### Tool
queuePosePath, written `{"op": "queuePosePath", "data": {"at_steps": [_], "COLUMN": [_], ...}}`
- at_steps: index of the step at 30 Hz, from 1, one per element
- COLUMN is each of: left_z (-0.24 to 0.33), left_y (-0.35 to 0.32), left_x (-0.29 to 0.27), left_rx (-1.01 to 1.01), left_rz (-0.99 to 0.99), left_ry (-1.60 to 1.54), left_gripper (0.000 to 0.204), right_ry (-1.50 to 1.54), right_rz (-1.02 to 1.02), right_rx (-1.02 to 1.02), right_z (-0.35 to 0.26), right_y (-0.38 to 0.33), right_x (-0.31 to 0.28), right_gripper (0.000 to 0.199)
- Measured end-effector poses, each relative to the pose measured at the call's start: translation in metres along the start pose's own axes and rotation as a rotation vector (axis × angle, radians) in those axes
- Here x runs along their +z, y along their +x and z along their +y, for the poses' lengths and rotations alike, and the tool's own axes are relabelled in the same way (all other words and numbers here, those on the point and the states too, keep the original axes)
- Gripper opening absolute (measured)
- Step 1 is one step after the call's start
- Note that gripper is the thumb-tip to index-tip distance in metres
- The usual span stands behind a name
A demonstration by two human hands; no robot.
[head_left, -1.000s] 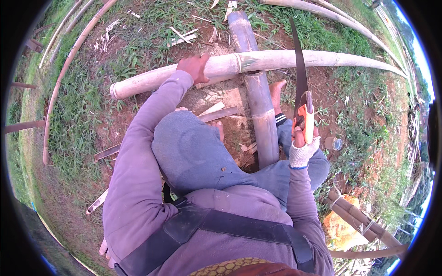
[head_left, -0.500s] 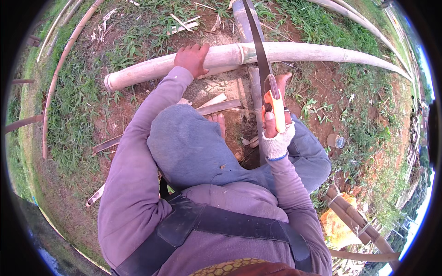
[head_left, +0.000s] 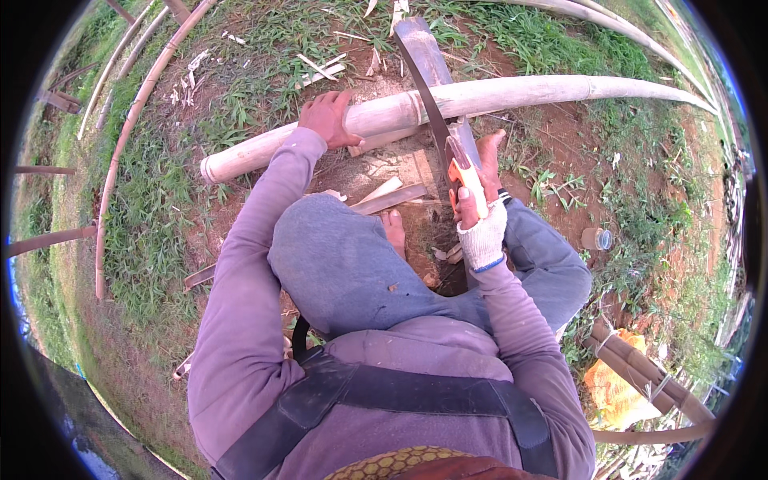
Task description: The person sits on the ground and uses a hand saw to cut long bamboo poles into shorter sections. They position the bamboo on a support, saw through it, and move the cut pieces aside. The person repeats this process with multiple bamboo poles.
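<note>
My left hand (head_left: 326, 118) lies over a pale bamboo pole (head_left: 520, 92), its fingers wrapped round the pole to the left of a joint ring. In my right hand (head_left: 480, 220), which wears a whitish fingerless glove, is the orange and cream handle of a handsaw (head_left: 430, 104). The dark blade points away from me and crosses over the pole close to that joint ring. Whether its teeth touch the bamboo I cannot tell. Beneath the pole runs a thicker greyish log or bamboo piece (head_left: 426, 54), lying lengthwise away from me.
My bare feet (head_left: 394, 232) are on the reddish ground near split bamboo strips (head_left: 392, 198). Farther right stands a small clear jar (head_left: 597, 238). Tied bamboo poles (head_left: 640, 368) and an orange sack (head_left: 616, 392) lie at the lower right. A long curved pole (head_left: 120, 144) runs along the left.
The saw blade has shifted left along the pole, nearer the joint ring. My left hand keeps its grip on the pole. The whole view has shifted slightly.
</note>
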State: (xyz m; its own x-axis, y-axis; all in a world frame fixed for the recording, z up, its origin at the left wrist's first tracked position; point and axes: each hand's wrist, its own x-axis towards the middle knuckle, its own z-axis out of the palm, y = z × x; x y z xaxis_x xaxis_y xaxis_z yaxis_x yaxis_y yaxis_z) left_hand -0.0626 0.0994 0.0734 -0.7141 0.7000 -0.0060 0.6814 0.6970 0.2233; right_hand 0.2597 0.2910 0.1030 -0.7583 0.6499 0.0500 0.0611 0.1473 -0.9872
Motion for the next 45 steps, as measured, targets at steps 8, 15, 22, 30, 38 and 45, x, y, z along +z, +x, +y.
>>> {"op": "queuePosePath", "data": {"at_steps": [8,15,22,30,38,45], "left_z": [-0.012,-0.01,-0.001,0.004,0.009,0.004], "left_y": [-0.015,-0.012,-0.012,-0.013,-0.011,-0.009], "left_x": [0.003,-0.002,0.003,0.014,0.002,0.006], "left_rx": [-0.129,-0.154,-0.099,-0.101,-0.132,-0.12], "left_rz": [-0.212,-0.223,-0.145,-0.107,-0.169,-0.149], "left_ry": [0.073,0.06,-0.011,0.048,0.125,0.108], "left_gripper": [0.085,0.083,0.072,0.075,0.08,0.084], "right_ry": [-0.139,-0.137,-0.073,-0.125,-0.088,-0.14], "right_rz": [-0.08,-0.101,-0.07,-0.039,0.024,0.013], "right_rx": [-0.272,-0.18,-0.19,-0.207,-0.116,-0.156], "right_z": [-0.021,-0.017,-0.002,-0.006,-0.029,-0.04], "right_y": [-0.017,-0.023,-0.013,-0.012,-0.014,-0.014], "right_x": [0.01,0.02,-0.006,0.01,0.03,0.028], "right_gripper": [0.055,0.056,0.054,0.053,0.049,0.043]}}
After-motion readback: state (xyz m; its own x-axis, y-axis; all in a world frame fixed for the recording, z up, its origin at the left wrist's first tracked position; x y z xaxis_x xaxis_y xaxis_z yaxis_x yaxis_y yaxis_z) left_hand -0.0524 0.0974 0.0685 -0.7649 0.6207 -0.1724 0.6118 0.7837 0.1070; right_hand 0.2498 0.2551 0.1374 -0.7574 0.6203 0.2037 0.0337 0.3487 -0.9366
